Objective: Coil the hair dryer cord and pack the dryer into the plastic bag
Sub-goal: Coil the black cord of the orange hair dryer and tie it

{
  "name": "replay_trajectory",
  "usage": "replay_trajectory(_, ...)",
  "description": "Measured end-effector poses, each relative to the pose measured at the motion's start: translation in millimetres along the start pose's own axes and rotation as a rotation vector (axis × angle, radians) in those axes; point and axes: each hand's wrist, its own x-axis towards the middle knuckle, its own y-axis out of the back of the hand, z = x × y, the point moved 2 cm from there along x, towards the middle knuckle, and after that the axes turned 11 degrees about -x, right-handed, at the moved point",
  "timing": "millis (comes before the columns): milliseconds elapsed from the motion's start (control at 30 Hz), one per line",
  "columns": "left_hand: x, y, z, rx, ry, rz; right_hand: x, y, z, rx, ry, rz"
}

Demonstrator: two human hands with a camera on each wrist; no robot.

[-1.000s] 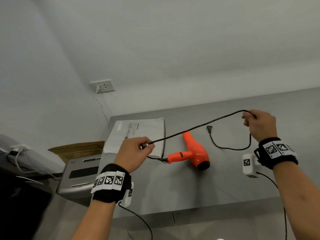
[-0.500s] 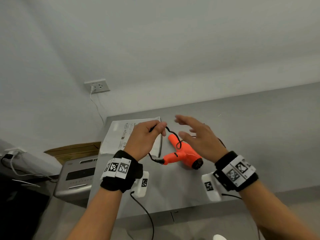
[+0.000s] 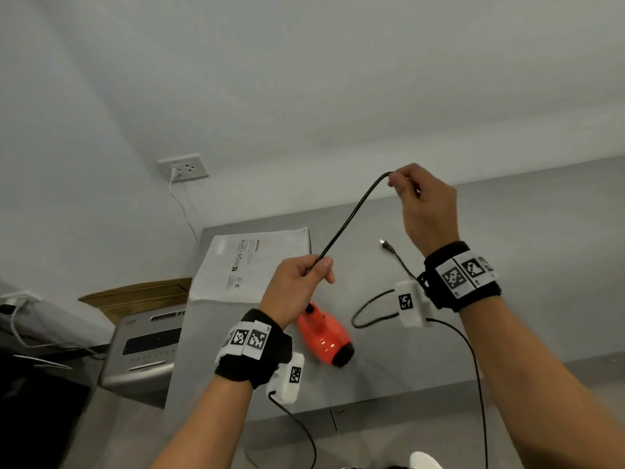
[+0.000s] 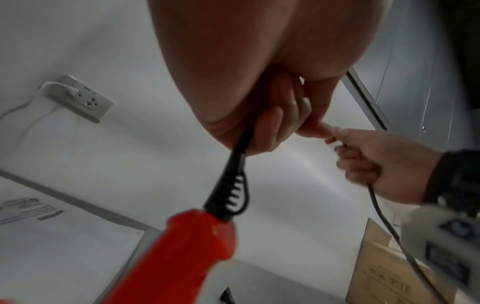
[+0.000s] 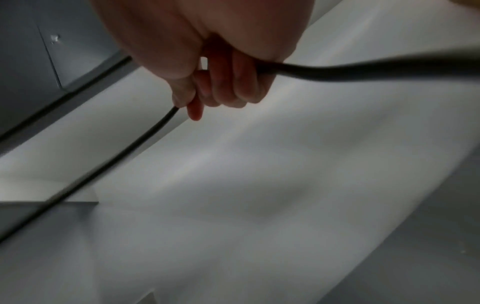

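Left hand (image 4: 262, 115) is gripping the black cord (image 4: 240, 148) just above its ribbed collar; orange dryer handle (image 4: 182, 253) is hanging below it, tilted; right hand (image 4: 374, 162) is pinching the cord nearby; printed bag (image 4: 52, 236) is lying beneath; wall socket (image 4: 83, 98) is showing behind.

Black wristbands (image 3: 461, 275) with checkered tags, white cabled wrist cameras (image 3: 411, 303), bare forearms

Dryer (image 3: 324, 336) glossy orange plastic; cord (image 3: 351, 214) matt, likely rubber.

left hand (image 3: 297, 286): fist, raised | right hand (image 3: 427, 206): pinching, higher (both wrists banded)
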Motion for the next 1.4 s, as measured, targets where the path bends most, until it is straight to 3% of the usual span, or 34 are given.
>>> replay_trajectory(100, 3, -2, 2, -0.145, 0.009, 0.025, -9, -10, 25, -0.198, -0.044, -0.068)
replay_trajectory(200, 2, -3, 1, -0.315, 0.036, 0.037, -41, -36, 41, -0.491, -0.032, -0.360)
replay_trajectory(333, -6, -2, -3, -0.431, 0.047, 0.004, -112, -70, 35, -0.667, 0.187, -0.821)
replay_trajectory(433, -11, 0, -2, -0.487, 0.057, 0.010, -153, -76, 15, -0.640, 0.368, -0.996)
replay_trajectory(600, -10, -4, -2, -0.525, 0.085, -0.014, -153, -54, -14, -0.617, 0.527, -0.999)
replay_trajectory(767, -9, -15, -2, -0.223, 0.051, -0.057, -101, -14, -46, -0.562, 0.706, -0.834)
replay_trajectory(933, -12, -24, 12, -0.218, 0.049, -0.133, -52, 4, -39, -0.516, 0.547, -0.673)
replay_trajectory(1200, -10, -27, 9, -0.123, 0.008, -0.141, -43, -8, -33, -0.470, 0.492, -0.900)
replay_trajectory(1400, -11, -17, 8, -0.183, 0.089, -0.154, -42, -7, -31, -0.429, 0.561, -0.855)
